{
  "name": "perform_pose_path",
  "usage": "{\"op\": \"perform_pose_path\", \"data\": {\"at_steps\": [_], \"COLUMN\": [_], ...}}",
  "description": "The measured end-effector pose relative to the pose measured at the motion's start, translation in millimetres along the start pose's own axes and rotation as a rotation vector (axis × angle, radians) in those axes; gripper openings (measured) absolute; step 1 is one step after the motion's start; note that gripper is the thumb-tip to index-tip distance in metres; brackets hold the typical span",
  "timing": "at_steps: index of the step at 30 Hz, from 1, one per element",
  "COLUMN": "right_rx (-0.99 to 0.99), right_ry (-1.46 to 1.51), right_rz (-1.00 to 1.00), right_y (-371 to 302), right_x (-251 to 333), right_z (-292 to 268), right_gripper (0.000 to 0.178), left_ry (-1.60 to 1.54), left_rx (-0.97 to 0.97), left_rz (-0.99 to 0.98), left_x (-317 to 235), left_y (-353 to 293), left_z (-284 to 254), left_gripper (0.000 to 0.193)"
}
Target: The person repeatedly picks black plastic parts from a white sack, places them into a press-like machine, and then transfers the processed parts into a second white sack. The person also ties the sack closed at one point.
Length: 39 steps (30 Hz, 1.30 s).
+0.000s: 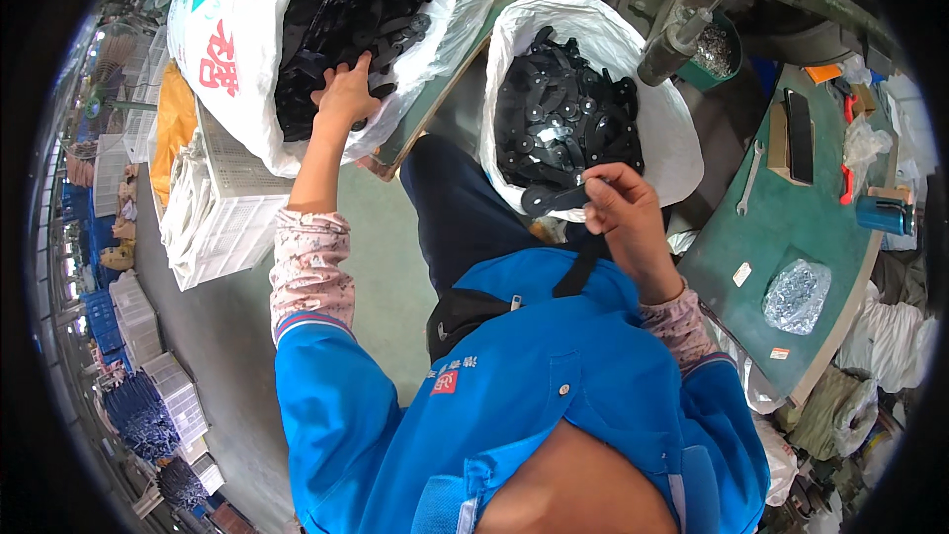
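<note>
Two hands, two sacks of black parts

Right hand (pixel 625 222) fingers pinch a flat black part (pixel 556 199) at the near sack (pixel 593 99) rim; left hand (pixel 346 94) digs into the far sack (pixel 326 40), fingertips buried among parts, so their grip cannot be told.

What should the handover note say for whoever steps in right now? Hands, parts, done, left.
Left hand: reaching into the left bag, fingers on the black plastic parts inside; grip on any one piece can't be told.
Right hand: pinching one black part at the near rim of the right bag.
Both white bags hold heaps of these parts.
Green bench at right: wrench, clear bag of small metal pieces.
Done: one part in hand.
Left: both bags still well filled.
</note>
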State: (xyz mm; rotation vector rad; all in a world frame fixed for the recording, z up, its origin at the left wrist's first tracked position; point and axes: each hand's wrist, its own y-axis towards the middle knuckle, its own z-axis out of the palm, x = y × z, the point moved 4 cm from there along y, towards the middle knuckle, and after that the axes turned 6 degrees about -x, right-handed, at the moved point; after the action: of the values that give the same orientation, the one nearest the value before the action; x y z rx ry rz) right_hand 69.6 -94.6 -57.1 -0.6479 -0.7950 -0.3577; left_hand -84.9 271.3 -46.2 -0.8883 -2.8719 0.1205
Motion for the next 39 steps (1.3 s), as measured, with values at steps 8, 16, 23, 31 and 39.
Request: {"op": "perform_pose_path", "data": {"at_steps": [8, 16, 23, 31, 39], "right_rx": [0.021, 0.025, 0.006, -0.002, -0.008], "right_ry": [0.012, 0.003, 0.005, -0.014, 0.151], "right_rz": [0.056, 0.068, 0.074, 0.092, 0.152], "right_y": [-7, -6, -8, -8, -10], "right_x": [-19, -22, -26, -29, -32], "right_z": [3, 1, -4, -6, -9], "right_gripper": [0.014, 0.014, 0.015, 0.015, 0.016], "left_ry": [0.007, -0.114, -0.076, -0.002, 0.012], "left_rx": [-0.082, -0.191, -0.198, -0.111, -0.205], "left_rz": [0.027, -0.014, -0.036, -0.068, -0.019], "left_x": [1, -1, -11, -15, -20], "left_y": [5, 8, 23, 53, 39], "left_z": [24, 23, 25, 40, 41], "left_gripper": [0.079, 0.093, 0.090, 0.080, 0.062]}}
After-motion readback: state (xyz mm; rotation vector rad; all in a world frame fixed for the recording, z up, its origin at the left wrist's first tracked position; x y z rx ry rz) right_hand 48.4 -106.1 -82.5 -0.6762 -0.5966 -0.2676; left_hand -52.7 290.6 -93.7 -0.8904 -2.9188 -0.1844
